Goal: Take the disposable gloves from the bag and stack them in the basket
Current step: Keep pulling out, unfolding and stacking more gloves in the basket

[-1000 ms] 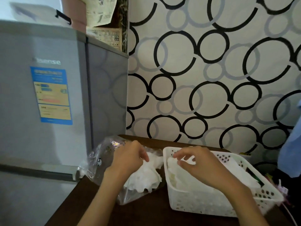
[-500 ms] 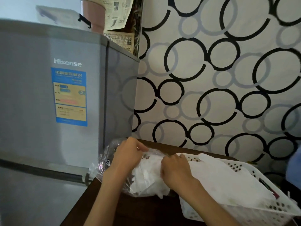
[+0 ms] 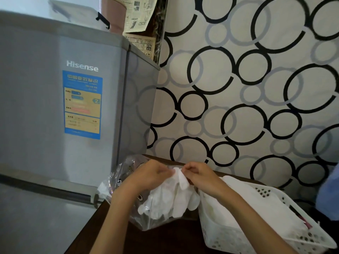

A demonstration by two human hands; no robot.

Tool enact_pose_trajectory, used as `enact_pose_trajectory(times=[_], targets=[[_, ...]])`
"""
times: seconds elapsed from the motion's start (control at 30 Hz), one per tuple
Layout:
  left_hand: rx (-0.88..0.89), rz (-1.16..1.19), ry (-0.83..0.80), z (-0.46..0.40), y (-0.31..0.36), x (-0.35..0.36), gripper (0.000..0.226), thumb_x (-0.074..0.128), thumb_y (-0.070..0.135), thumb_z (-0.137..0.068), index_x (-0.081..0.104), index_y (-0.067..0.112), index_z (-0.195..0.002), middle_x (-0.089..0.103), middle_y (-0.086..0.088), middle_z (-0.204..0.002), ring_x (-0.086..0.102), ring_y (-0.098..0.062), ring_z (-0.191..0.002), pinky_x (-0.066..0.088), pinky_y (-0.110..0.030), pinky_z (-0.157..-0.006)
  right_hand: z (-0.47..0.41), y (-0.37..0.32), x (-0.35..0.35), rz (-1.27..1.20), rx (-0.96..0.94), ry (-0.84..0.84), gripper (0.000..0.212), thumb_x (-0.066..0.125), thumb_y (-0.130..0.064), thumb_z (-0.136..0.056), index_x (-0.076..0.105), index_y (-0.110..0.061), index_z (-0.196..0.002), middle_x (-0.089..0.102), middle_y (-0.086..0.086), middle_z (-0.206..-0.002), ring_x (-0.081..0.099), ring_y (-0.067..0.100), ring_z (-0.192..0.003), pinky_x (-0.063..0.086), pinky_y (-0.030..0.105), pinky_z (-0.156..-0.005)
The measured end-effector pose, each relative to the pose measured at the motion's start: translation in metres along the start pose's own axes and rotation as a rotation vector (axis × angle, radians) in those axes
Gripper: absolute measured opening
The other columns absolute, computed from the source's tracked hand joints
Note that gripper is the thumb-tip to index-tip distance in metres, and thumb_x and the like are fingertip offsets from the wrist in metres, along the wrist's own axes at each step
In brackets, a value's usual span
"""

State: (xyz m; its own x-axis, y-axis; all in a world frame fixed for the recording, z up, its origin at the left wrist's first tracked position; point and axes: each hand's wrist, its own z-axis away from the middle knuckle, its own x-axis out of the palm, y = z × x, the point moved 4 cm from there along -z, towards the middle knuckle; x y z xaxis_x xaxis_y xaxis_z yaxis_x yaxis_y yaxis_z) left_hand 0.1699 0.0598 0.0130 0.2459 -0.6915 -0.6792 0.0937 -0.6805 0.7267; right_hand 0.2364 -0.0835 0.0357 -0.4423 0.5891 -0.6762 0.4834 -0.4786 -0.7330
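A clear plastic bag [image 3: 126, 173] lies on the dark table [image 3: 165, 241], with a bunch of white disposable gloves [image 3: 170, 198] spilling from its mouth. My left hand [image 3: 148, 175] and my right hand [image 3: 200, 176] meet above the bag, and each pinches the top edge of one white glove [image 3: 180, 176]. To the right stands a white perforated basket [image 3: 229, 233] with white gloves [image 3: 256, 204] lying flat inside it.
A grey fridge [image 3: 64, 107] stands close on the left, against the table's edge. The circle-patterned wall [image 3: 247, 88] rises just behind the table. Blue cloth [image 3: 330, 195] shows at the right border, and small dark items sit in the basket's right end.
My right hand left the basket and came over to the bag. Both hands now pinch a glove at the bag's mouth. The view shifted left.
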Motion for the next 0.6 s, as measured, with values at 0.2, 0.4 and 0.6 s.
enact_pose_trajectory(times=[0.2, 0.4, 0.6], targets=[[0.028, -0.224, 0.016, 0.005, 0.005, 0.007, 0.063, 0.082, 0.021, -0.07, 0.055, 0.026, -0.127, 0.042, 0.004, -0.128, 0.051, -0.016, -0.105, 0.052, -0.033, -0.09, 0.001, 0.008, 0.017, 0.01, 0.165, -0.117, 0.044, 0.057, -0.061, -0.082, 0.063, -0.023, -0.104, 0.068, 0.0, -0.098, 0.067, 0.015, -0.088, 0.056, 0.03, -0.081], [0.051, -0.176, 0.087, 0.01, 0.011, -0.007, 0.059, 0.075, 0.004, -0.071, 0.057, 0.033, -0.12, 0.044, 0.005, -0.122, 0.05, -0.013, -0.097, 0.051, -0.036, -0.088, 0.0, 0.004, 0.003, 0.314, 0.033, 0.095, 0.018, 0.067, -0.03, -0.086, 0.072, -0.021, -0.101, 0.072, -0.003, -0.098, 0.066, 0.011, -0.088, 0.053, 0.033, -0.088], [0.074, -0.142, 0.09, 0.013, 0.018, -0.012, 0.077, 0.084, 0.027, -0.068, 0.046, 0.03, -0.135, 0.035, 0.007, -0.138, 0.049, -0.015, -0.117, 0.046, -0.039, -0.101, 0.005, -0.013, -0.011, 0.182, -0.086, 0.053, 0.021, 0.052, -0.017, -0.095, 0.072, -0.016, -0.1, 0.066, -0.005, -0.081, 0.061, 0.009, -0.074, 0.048, 0.019, -0.07]])
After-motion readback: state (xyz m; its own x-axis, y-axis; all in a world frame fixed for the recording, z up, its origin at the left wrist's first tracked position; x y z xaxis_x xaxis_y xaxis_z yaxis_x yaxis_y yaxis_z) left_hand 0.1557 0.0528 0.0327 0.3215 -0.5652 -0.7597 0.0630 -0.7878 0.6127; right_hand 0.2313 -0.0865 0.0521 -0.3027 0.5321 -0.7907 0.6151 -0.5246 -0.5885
